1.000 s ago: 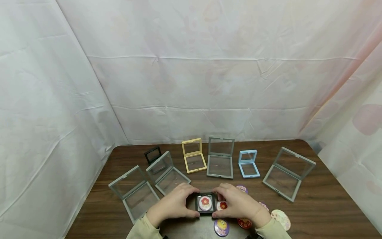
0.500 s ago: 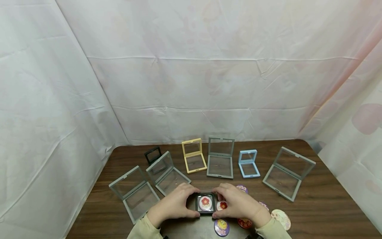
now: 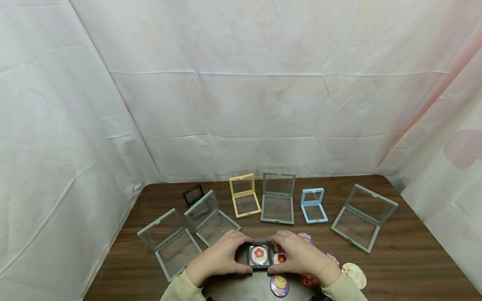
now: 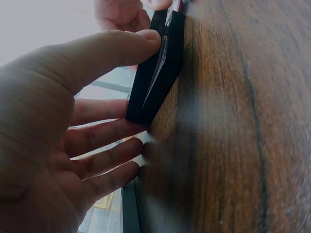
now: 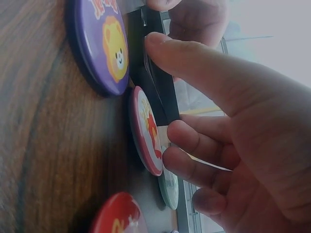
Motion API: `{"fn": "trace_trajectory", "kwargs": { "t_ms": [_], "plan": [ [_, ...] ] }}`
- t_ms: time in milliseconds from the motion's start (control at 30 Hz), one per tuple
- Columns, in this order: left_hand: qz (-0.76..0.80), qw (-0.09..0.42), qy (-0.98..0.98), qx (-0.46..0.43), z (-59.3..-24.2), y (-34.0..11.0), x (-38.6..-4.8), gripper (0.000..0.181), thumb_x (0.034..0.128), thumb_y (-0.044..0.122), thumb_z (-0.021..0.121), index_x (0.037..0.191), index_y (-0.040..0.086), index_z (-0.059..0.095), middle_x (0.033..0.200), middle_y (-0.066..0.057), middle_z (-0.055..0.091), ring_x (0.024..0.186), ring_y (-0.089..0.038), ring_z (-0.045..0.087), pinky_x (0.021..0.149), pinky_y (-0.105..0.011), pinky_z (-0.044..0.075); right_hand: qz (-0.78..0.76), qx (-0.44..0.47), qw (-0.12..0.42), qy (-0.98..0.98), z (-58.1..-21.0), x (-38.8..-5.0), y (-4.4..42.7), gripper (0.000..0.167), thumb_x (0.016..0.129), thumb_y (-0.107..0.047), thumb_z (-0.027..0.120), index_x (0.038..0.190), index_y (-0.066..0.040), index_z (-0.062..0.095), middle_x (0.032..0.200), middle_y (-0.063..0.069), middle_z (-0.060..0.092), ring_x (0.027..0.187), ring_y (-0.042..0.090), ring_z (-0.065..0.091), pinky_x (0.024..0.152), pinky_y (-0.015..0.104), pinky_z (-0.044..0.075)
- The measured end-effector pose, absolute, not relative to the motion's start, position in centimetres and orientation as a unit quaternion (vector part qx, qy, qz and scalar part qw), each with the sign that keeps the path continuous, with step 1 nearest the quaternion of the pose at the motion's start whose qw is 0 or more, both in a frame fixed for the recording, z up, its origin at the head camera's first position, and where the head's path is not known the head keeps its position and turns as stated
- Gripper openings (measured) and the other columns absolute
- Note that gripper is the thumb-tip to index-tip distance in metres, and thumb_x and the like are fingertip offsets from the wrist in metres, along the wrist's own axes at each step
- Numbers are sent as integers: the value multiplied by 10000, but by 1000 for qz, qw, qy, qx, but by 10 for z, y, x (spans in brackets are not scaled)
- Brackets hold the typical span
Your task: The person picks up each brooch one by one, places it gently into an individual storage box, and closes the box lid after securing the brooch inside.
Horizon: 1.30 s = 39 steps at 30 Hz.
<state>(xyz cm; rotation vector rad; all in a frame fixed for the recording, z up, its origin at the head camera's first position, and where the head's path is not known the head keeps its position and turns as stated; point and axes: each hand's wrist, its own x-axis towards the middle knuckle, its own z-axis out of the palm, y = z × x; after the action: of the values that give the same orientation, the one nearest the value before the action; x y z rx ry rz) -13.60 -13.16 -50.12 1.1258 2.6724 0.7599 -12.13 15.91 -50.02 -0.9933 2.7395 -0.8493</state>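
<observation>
A small black display frame lies flat on the table in the head view, a white round badge with a red flower behind its clear film. My left hand holds the frame's left side between thumb and forefinger. On the opposite side, my right hand grips in the same way. A narrow tapering gap runs along the edge of the black frame in the left wrist view. Partly under my right fingers is a second flower badge; the right wrist view shows this pink-rimmed badge beside the frame.
Behind stand open hinged frames: grey, yellow, blue and black. More grey ones flank both sides. Around my right hand lie a purple lion badge, a red badge and a cream oval badge.
</observation>
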Motion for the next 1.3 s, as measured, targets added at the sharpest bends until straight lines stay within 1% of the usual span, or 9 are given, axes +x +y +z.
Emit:
{"fn": "trace_trajectory", "kwargs": {
  "t_ms": [267,433,567,767,1033,1300],
  "plan": [
    [249,75,890,374,-502,-131,-137,684,857,481,942,1374,102,704,1331,12,696,1265,-165,586,1102,-386,499,-279,-321,62,903,-500,-122,159,670,842,-534,940,1302,-103,712,916,-133,543,862,14,484,742,240,455],
    [246,64,889,382,-503,-131,-137,671,860,469,943,1370,104,706,1324,13,701,1263,-172,594,1095,-391,506,-280,-319,65,903,-501,-122,159,685,848,-541,934,1316,-94,711,908,-134,540,862,16,483,748,246,455],
    [242,58,888,386,-504,-131,-137,668,861,470,942,1370,107,706,1321,15,703,1258,-170,600,1090,-390,511,-281,-319,65,903,-502,-122,159,685,849,-533,937,1322,-92,711,899,-133,538,854,14,481,746,244,453],
    [243,67,890,379,-503,-130,-137,672,854,462,949,1367,102,706,1311,14,703,1241,-161,596,1087,-379,508,-284,-318,66,902,-502,-122,158,693,846,-522,942,1328,-81,711,892,-130,536,839,11,480,736,243,451],
    [244,65,891,378,-504,-129,-137,681,846,458,956,1370,102,705,1312,17,704,1227,-152,594,1079,-369,510,-282,-315,61,904,-500,-121,157,704,836,-507,953,1328,-65,712,880,-130,530,815,3,472,716,235,449],
    [244,62,890,379,-504,-129,-136,676,845,460,957,1362,104,706,1304,17,704,1231,-155,596,1085,-368,506,-285,-315,62,903,-501,-121,157,690,831,-490,962,1318,-69,714,877,-128,532,812,1,474,715,231,453]
  ]
}}
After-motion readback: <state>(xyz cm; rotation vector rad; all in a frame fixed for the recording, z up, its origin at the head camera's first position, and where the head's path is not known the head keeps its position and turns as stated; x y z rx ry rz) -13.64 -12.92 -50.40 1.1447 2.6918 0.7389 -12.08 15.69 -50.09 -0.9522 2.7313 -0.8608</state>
